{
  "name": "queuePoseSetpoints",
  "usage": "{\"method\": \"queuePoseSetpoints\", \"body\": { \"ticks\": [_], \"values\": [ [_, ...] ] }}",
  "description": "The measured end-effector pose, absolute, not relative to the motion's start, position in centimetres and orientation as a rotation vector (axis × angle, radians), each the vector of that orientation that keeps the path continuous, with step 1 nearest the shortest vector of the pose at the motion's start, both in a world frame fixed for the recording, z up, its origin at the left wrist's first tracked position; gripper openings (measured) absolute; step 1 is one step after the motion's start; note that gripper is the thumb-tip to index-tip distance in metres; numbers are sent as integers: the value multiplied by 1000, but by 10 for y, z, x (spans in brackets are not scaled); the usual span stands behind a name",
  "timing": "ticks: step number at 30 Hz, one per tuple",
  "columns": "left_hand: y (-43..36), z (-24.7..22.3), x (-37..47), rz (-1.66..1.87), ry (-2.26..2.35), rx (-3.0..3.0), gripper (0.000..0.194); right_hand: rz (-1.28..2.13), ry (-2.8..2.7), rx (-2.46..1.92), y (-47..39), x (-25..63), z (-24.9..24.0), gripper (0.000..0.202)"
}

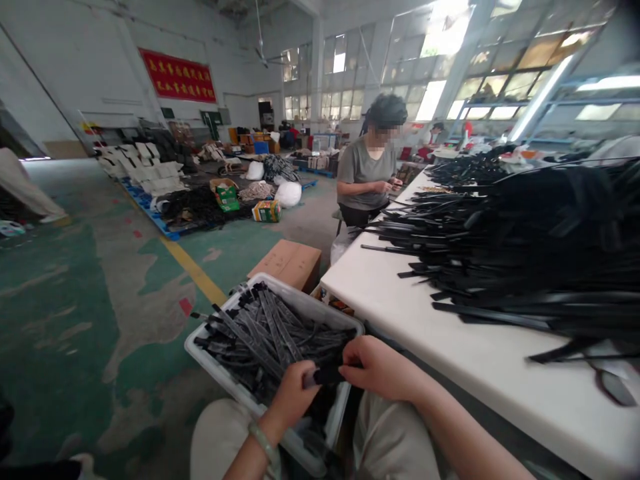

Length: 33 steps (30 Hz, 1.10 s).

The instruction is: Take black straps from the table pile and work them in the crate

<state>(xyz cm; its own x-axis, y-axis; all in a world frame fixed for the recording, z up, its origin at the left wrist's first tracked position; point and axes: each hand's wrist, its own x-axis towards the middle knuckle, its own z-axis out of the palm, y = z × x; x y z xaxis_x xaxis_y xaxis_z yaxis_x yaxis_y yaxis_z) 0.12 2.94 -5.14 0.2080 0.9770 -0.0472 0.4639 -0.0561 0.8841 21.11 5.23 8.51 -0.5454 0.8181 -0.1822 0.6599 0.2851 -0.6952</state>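
Observation:
Between my two hands a short length of black strap point(330, 373) is held over a plastic bin. My left hand point(296, 390) pinches its left end, where a greyish, partly clear piece shows at the thumb. On the other end, the fingers of my right hand point(367, 363) are closed. Below them stands the white plastic bin point(207, 357), with many dark strips point(270, 320) lying in it, some in clear wrapping. The strap's far end is hidden behind my right fingers.
A white table point(385, 287) at my right bears a large heap of black strips point(500, 240). Behind the bin is a cardboard box point(287, 263). A co-worker point(370, 167) sits at the table's far side. Loaded blue pallets point(173, 235) stand on the floor, back left.

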Motion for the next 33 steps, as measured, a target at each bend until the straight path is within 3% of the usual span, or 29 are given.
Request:
{"method": "queuePoseSetpoints", "body": {
  "ticks": [3, 10, 20, 28, 33],
  "values": [
    [29, -45, 14, 836, 1503, 1784, 34, 883, -2407, -1518, 50, 213, 89, 18],
    [27, -26, 23, 862, 1557, 1904, 36, 914, -2414, -1485, 47, 215, 93, 19],
    [57, 14, -3, 501, 955, 1832, 63, 777, -2475, -1638, 58, 235, 109, 15],
    [64, 32, 24, 395, 836, 1614, 55, 909, -2616, -1301, 71, 223, 119, 22],
    [78, 40, 11, 535, 930, 1674, 51, 1350, -2414, -1212, 79, 254, 113, 24]
  ]
}}
